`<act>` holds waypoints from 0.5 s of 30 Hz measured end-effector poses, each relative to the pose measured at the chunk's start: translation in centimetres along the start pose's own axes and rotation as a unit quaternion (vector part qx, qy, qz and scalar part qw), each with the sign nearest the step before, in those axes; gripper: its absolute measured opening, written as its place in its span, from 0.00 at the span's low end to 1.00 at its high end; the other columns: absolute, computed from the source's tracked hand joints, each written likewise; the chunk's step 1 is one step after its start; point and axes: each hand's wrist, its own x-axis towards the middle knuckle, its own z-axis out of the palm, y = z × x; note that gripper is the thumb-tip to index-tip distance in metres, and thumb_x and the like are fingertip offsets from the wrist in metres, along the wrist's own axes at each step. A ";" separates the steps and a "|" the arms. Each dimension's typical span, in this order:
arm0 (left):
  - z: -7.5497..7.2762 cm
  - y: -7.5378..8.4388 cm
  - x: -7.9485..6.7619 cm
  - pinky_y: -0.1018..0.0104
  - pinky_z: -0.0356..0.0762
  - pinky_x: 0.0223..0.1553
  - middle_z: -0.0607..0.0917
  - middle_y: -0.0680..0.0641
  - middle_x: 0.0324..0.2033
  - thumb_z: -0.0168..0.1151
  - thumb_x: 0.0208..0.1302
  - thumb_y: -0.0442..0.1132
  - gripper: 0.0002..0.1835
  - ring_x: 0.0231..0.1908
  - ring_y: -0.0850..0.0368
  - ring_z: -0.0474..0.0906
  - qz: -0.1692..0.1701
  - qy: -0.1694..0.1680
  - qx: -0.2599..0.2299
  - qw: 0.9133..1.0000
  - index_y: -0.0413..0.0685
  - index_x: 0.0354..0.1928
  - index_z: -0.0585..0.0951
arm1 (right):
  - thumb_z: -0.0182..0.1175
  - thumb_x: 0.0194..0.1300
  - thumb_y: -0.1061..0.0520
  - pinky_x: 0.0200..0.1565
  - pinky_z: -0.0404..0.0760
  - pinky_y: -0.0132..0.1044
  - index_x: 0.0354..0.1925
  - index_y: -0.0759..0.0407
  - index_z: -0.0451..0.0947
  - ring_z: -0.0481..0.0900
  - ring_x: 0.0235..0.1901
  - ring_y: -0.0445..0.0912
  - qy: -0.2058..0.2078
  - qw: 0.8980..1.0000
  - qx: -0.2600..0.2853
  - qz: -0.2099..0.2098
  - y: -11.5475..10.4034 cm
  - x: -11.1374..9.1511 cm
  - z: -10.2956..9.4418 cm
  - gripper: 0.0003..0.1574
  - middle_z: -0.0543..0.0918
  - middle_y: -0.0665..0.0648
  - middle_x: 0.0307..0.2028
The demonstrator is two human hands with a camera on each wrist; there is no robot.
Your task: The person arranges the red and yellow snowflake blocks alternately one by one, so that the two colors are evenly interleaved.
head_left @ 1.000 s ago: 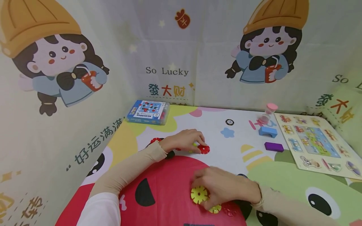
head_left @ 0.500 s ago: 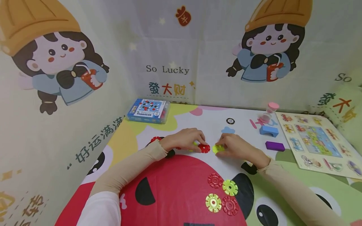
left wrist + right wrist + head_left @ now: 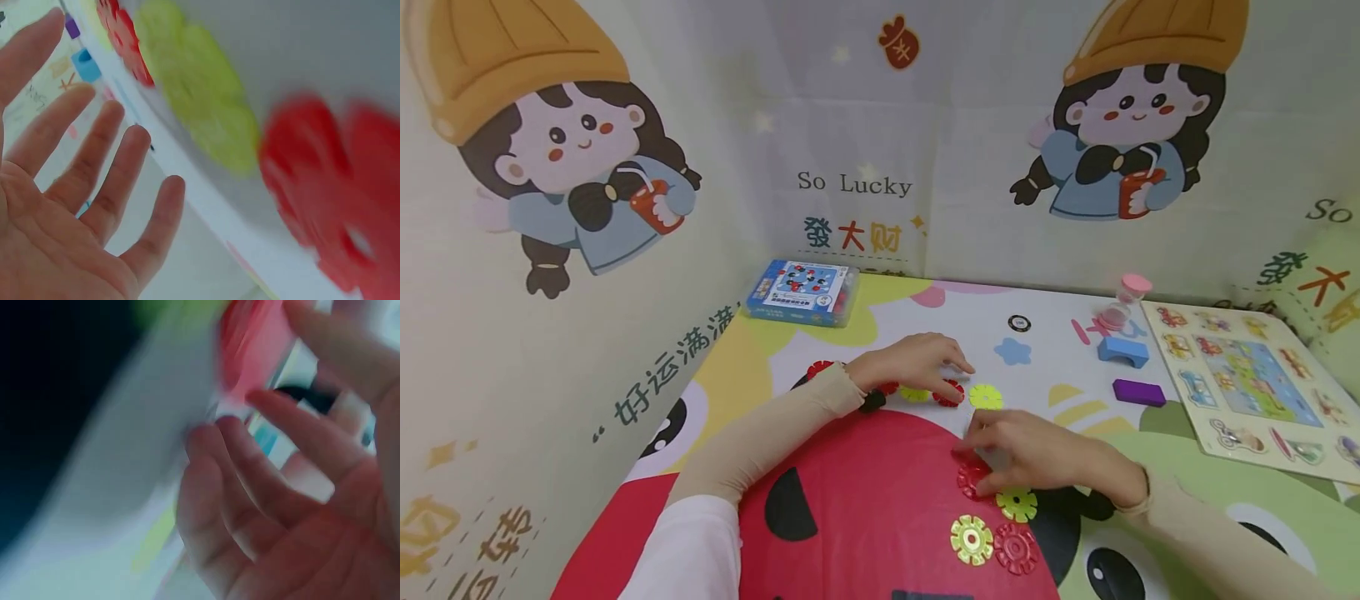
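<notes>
Flower-shaped plastic discs with notched rims form a row on the table. It shows a red disc, a yellow disc, another red disc and a yellow disc at the right end. Over this row is my left hand, its fingers spread and its thumb by the red disc; the left wrist view shows the palm holding nothing. My right hand reaches over a nearer red disc, thumb and fingertips about its edge. Beside that lie two yellow discs and a red disc.
A blue boxed set stands at the back left. Toward the right are a pink-capped hourglass, a blue arch block, a purple block and a picture puzzle board. A black round chip lies at the back.
My right hand has set a yellow disc at the row's right end, let go, and moved back toward me to a red disc. My left hand's fingers have spread and lifted slightly.
</notes>
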 end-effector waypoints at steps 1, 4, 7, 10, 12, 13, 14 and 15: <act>0.1 0.3 0.4 0.68 0.73 0.52 0.80 0.59 0.51 0.67 0.53 0.58 0.27 0.53 0.63 0.73 0.007 -0.001 -0.001 1.000 0.64 0.57 0.79 | 0.67 0.52 0.36 0.40 0.78 0.27 0.53 0.40 0.80 0.72 0.42 0.34 -0.020 1.000 0.007 -0.016 -0.6 -0.4 0.2 0.29 0.77 0.43 0.43; 0.7 1.0 1.4 0.68 0.71 0.56 0.79 0.60 0.54 0.66 0.55 0.59 0.28 0.56 0.64 0.71 0.027 -0.010 0.018 0.999 0.66 0.59 0.77 | 0.67 0.53 0.38 0.42 0.77 0.27 0.55 0.37 0.77 0.69 0.44 0.32 -0.041 0.998 -0.007 -0.038 -2.0 -1.4 0.8 0.30 0.75 0.42 0.44; 1.2 1.5 1.9 0.68 0.70 0.56 0.78 0.61 0.55 0.64 0.56 0.60 0.28 0.56 0.64 0.70 0.031 -0.020 0.039 0.999 0.69 0.59 0.76 | 0.69 0.53 0.43 0.41 0.77 0.28 0.54 0.39 0.78 0.69 0.43 0.32 -0.035 0.999 -0.027 -0.024 -2.5 -1.8 1.0 0.28 0.74 0.42 0.43; 1.4 1.9 2.0 0.67 0.71 0.52 0.78 0.61 0.55 0.64 0.56 0.59 0.26 0.55 0.64 0.69 0.023 -0.024 0.049 0.998 0.70 0.58 0.77 | 0.69 0.52 0.43 0.42 0.78 0.28 0.53 0.41 0.79 0.69 0.43 0.32 -0.038 0.999 -0.026 -0.004 -2.5 -1.9 1.0 0.28 0.74 0.42 0.43; 1.4 2.1 1.9 0.68 0.71 0.50 0.77 0.61 0.55 0.65 0.56 0.58 0.24 0.54 0.64 0.69 0.014 -0.025 0.049 0.998 0.70 0.57 0.77 | 0.69 0.51 0.40 0.42 0.78 0.28 0.51 0.42 0.79 0.70 0.43 0.32 -0.042 0.999 -0.019 0.005 -2.5 -1.9 1.0 0.28 0.75 0.42 0.43; 1.4 2.1 1.9 0.68 0.71 0.49 0.77 0.61 0.55 0.65 0.57 0.57 0.24 0.54 0.64 0.69 0.012 -0.024 0.049 0.998 0.70 0.57 0.77 | 0.69 0.51 0.39 0.42 0.78 0.28 0.50 0.42 0.79 0.70 0.42 0.32 -0.043 0.999 -0.016 0.008 -2.5 -1.8 1.0 0.27 0.74 0.41 0.43; 1.5 2.1 1.9 0.68 0.71 0.49 0.77 0.61 0.55 0.65 0.57 0.57 0.24 0.54 0.64 0.69 0.010 -0.022 0.052 0.998 0.70 0.57 0.77 | 0.69 0.50 0.37 0.42 0.77 0.28 0.48 0.42 0.79 0.70 0.42 0.32 -0.044 0.999 -0.011 0.012 -2.5 -1.8 1.0 0.27 0.74 0.41 0.43; 1.5 2.2 2.0 0.69 0.71 0.49 0.77 0.61 0.55 0.64 0.57 0.57 0.24 0.54 0.64 0.69 0.010 -0.021 0.053 0.998 0.70 0.57 0.77 | 0.69 0.50 0.37 0.41 0.77 0.28 0.47 0.42 0.78 0.69 0.41 0.31 -0.044 0.999 -0.007 0.017 -2.5 -1.7 1.0 0.26 0.74 0.40 0.42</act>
